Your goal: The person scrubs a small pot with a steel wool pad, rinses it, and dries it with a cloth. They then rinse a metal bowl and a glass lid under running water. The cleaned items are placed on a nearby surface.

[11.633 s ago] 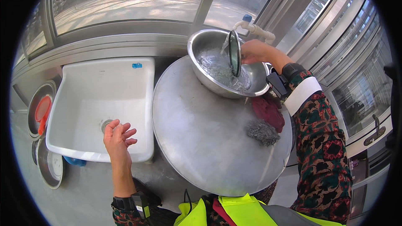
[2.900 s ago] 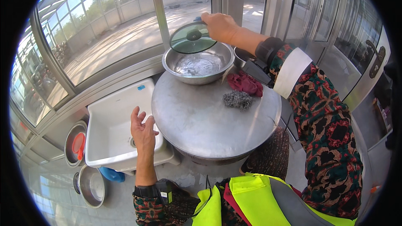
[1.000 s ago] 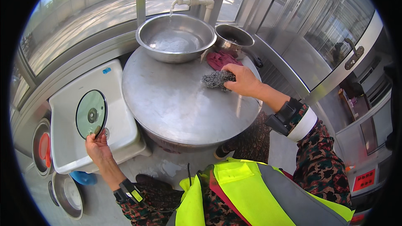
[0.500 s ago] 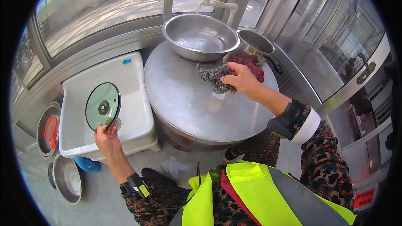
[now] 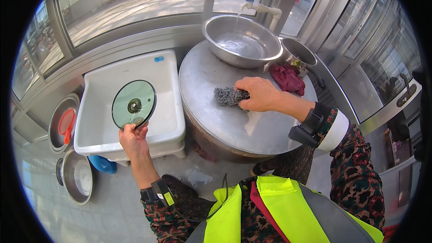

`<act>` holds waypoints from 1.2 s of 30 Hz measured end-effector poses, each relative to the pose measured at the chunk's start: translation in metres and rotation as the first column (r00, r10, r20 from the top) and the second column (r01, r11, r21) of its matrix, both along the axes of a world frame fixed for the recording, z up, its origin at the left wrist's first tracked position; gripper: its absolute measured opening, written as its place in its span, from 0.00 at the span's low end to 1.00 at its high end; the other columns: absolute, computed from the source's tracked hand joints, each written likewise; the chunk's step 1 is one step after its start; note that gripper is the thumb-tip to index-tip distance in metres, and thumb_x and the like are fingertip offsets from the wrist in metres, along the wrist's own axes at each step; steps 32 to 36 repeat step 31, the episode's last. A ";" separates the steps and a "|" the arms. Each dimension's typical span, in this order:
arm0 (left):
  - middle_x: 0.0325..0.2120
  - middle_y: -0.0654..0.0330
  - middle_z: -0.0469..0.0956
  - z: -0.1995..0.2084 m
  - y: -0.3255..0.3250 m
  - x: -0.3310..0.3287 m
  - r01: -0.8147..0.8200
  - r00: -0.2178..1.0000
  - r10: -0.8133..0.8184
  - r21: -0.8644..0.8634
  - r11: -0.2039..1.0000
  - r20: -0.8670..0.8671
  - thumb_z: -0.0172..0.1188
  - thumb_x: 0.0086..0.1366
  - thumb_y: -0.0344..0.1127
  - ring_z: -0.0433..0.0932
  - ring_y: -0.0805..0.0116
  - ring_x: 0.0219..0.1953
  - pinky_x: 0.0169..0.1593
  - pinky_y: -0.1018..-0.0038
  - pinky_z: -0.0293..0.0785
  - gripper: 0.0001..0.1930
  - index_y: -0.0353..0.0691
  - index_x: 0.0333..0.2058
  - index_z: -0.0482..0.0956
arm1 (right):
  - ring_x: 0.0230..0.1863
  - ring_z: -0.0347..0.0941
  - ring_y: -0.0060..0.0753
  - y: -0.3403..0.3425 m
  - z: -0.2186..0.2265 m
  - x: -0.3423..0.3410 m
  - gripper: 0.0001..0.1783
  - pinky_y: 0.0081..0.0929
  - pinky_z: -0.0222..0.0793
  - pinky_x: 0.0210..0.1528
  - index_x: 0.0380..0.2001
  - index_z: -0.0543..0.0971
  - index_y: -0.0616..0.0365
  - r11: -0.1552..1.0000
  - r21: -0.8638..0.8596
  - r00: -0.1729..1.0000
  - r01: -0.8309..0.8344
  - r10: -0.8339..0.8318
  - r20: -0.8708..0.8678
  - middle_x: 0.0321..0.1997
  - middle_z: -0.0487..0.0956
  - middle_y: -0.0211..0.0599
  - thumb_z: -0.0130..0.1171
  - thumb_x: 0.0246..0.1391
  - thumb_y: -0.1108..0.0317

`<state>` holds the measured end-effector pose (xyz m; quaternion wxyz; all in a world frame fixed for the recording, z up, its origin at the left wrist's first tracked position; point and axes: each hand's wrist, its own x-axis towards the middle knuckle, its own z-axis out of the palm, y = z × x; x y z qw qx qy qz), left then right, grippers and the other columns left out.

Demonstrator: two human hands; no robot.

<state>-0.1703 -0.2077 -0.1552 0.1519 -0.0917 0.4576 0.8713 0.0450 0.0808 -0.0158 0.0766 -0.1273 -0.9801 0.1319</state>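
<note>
A round glass pot lid with a dark centre fitting is tilted over the white sink. My left hand is closed on the lid's near rim. In my right hand is a grey steel wool scourer, gripped at its right end. That hand is over the metal top of a large round drum, the scourer at or just above the surface. Behind it stands a steel basin, with water running into it from a white tap with a blue handle.
A dark red cloth lies on the drum beside a steel saucepan. Left of the sink are a basin with a red ladle-like scoop and another steel basin on the floor. A blue container sits below the sink.
My view has shifted, so the surroundings appear farther right. My right hand has lowered toward the drum top with the scourer. The lid stays in my left hand over the sink.
</note>
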 end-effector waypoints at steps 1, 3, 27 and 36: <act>0.33 0.46 0.78 0.001 0.002 0.000 0.011 1.000 -0.011 0.008 1.000 0.002 0.49 0.54 0.24 0.82 0.53 0.27 0.24 0.76 0.79 0.18 0.29 0.45 0.64 | 0.35 0.76 0.44 0.000 0.000 -0.003 0.20 0.32 0.72 0.40 0.39 0.77 0.61 1.000 -0.011 0.999 -0.005 0.005 -0.036 0.36 0.78 0.44 0.63 0.40 0.68; 0.33 0.46 0.78 0.003 0.003 0.002 0.009 1.000 -0.009 0.018 1.000 0.013 0.49 0.54 0.24 0.82 0.53 0.27 0.23 0.75 0.79 0.18 0.29 0.45 0.63 | 0.43 0.76 0.48 0.002 0.002 -0.007 0.22 0.38 0.70 0.47 0.42 0.77 0.57 0.970 -0.208 0.991 0.124 -0.132 -0.027 0.41 0.79 0.45 0.61 0.42 0.60; 0.37 0.47 0.77 0.021 0.011 0.014 0.028 0.997 -0.031 -0.049 0.998 -0.064 0.48 0.53 0.22 0.81 0.61 0.25 0.22 0.77 0.80 0.22 0.30 0.49 0.64 | 0.42 0.76 0.48 0.001 0.017 -0.050 0.20 0.38 0.70 0.46 0.40 0.79 0.56 0.941 -0.325 0.995 0.091 -0.101 -0.012 0.37 0.80 0.47 0.58 0.40 0.63; 0.38 0.46 0.78 0.022 0.014 0.015 0.023 0.992 -0.037 -0.124 0.992 -0.116 0.46 0.54 0.24 0.82 0.55 0.27 0.23 0.76 0.80 0.23 0.33 0.51 0.62 | 0.43 0.78 0.40 -0.002 0.015 -0.057 0.20 0.39 0.70 0.49 0.41 0.79 0.55 0.998 -0.016 0.965 0.056 -0.050 0.257 0.38 0.81 0.48 0.58 0.41 0.63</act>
